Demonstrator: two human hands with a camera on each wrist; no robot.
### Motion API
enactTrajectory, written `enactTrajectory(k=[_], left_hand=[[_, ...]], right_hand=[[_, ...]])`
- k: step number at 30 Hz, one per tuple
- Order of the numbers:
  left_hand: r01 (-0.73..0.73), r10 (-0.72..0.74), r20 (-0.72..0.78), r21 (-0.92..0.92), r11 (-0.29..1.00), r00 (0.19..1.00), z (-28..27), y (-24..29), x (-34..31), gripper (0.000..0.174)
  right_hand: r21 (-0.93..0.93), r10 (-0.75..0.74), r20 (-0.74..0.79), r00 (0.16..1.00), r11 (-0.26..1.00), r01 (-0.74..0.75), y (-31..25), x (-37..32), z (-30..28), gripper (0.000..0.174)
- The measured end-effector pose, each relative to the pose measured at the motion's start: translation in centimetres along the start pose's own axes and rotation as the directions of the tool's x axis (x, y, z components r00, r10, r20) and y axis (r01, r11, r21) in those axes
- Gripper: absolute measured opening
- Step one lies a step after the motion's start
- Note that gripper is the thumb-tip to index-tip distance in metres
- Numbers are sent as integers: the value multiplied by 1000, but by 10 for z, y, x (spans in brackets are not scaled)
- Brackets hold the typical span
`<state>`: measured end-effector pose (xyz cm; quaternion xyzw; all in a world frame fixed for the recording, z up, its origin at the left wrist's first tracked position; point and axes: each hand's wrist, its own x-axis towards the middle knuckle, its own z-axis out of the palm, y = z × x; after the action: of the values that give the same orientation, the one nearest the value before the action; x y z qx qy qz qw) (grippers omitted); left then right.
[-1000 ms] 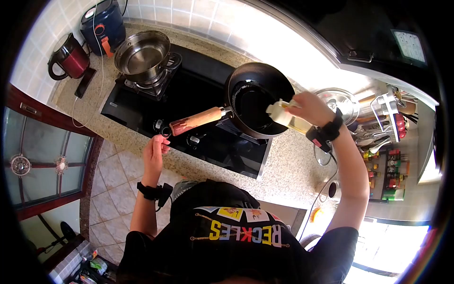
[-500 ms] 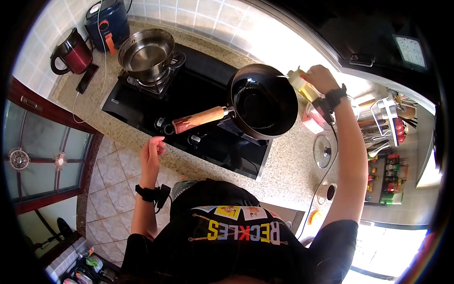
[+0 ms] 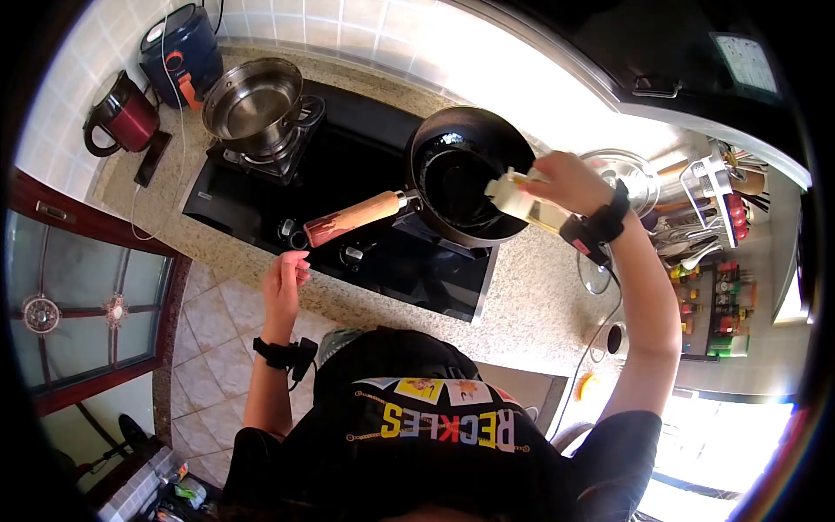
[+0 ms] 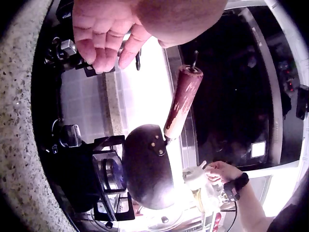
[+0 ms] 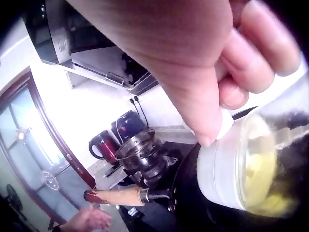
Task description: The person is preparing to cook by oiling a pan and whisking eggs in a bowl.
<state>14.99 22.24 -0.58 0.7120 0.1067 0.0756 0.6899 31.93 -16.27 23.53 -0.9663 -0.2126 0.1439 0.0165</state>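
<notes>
My right hand (image 3: pixel 570 184) grips a clear oil bottle (image 3: pixel 513 198) with a whitish top, tipped over the right side of a black wok (image 3: pixel 430 139). Yellow oil shows through its wall in the right wrist view, where the thumb of my right hand (image 5: pixel 193 58) presses by the white lid (image 5: pixel 219 176). A dark, shiny patch lies in the wok's bottom. The wok's wooden handle (image 3: pixel 352 217) points toward my left hand (image 3: pixel 283 287), which hangs just off the counter's front edge with loosely bent fingers and holds nothing. In the left wrist view its palm (image 4: pixel 111 29) shows bare.
A steel pot (image 3: pixel 254 104) stands on the left burner of the black hob (image 3: pixel 261 204). Behind it are a red kettle (image 3: pixel 126 117) and a blue appliance (image 3: pixel 183 56). Glass lids (image 3: pixel 622 178) and a utensil rack (image 3: pixel 709 213) stand to the right. A cable trails from my right wrist.
The oil bottle was tipped over the wok, swung up and right past the rim, and is now back tipped over it. My left hand stays near the hob's front edge.
</notes>
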Motion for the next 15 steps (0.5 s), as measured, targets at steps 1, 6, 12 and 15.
enactTrajectory(k=[1,6,12,15], left_hand=[[7,-7,-2,2,1000,1000,0,2,0,32],[-4,4,-7,21,1000,1000,-3,6,0,31],[-17,17,-29,14,1000,999,-8,-2,-2,30],[-34,34,3,63,997,999,-9,-2,-3,31]], right_hand=[[14,-13,-13,1000,1000,13,-5,7,3,41],[3,5,-105,994,1000,-5,-16,46,-9,46],[-136,-36,-258,965,991,1,64,80,-15,53],[-81,160,-252,954,979,-185,63,53,-34,50]])
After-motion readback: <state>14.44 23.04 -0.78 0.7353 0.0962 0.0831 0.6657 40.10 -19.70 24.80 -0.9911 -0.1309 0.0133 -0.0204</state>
